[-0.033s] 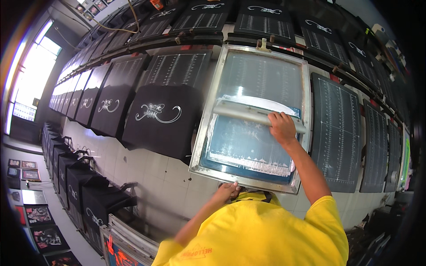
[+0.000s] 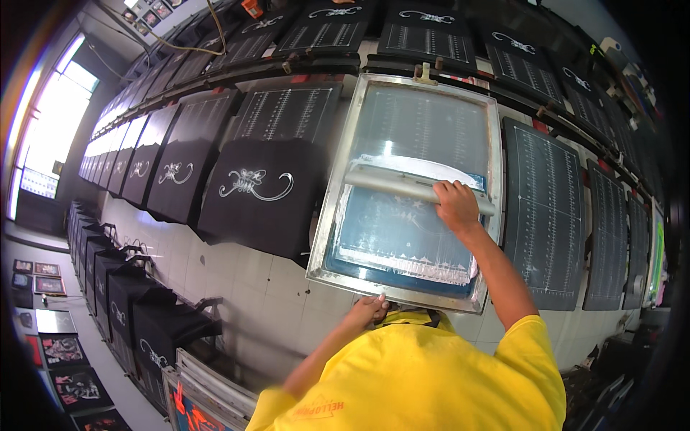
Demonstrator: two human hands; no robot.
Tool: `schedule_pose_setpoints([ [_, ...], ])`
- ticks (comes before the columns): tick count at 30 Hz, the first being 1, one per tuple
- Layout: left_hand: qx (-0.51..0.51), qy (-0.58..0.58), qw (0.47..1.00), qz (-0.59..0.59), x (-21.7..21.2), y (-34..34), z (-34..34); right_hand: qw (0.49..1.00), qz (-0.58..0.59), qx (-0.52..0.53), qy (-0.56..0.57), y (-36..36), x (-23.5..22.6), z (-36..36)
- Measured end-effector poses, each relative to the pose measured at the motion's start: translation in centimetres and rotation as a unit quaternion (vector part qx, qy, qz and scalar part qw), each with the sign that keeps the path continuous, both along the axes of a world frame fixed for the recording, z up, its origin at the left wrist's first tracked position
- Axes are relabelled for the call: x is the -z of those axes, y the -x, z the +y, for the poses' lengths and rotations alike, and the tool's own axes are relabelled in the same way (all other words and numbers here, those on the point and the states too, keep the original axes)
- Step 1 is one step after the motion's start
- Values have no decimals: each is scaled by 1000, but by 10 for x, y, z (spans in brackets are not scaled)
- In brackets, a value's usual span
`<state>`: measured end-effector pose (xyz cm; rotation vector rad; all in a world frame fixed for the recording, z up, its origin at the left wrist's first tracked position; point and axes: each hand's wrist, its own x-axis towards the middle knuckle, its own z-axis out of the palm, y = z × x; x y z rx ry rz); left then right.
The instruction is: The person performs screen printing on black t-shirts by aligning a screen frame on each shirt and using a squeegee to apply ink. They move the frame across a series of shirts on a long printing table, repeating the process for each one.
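A metal-framed printing screen (image 2: 327, 237) lies flat on a platen of the long print table. My right hand (image 2: 456, 205) is closed on a long grey squeegee (image 2: 392, 181) that lies across the middle of the mesh. A smear of white ink (image 2: 410, 264) sits along the mesh's near end. My left hand (image 2: 370, 310) presses on the near edge of the frame. Just left of the screen lies a black garment with a white swirl print (image 2: 255, 185).
More black garments with the same print (image 2: 172, 172) run down the table to the left. Bare black gridded platens (image 2: 550, 215) lie to the right and across the far row. Black bags (image 2: 129, 294) hang below the table. Framed pictures (image 2: 68, 352) stand on the floor.
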<state>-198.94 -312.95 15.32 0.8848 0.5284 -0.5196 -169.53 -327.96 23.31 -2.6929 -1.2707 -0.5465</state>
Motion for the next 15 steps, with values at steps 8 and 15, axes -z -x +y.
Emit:
schedule_pose_setpoints([
  [8,37,22,999,-27,24,-2,9,958,269,90,42,-66,-63,21],
  [15,37,35,998,-26,21,-5,6,874,486,26,-15,-62,-27,-11],
])
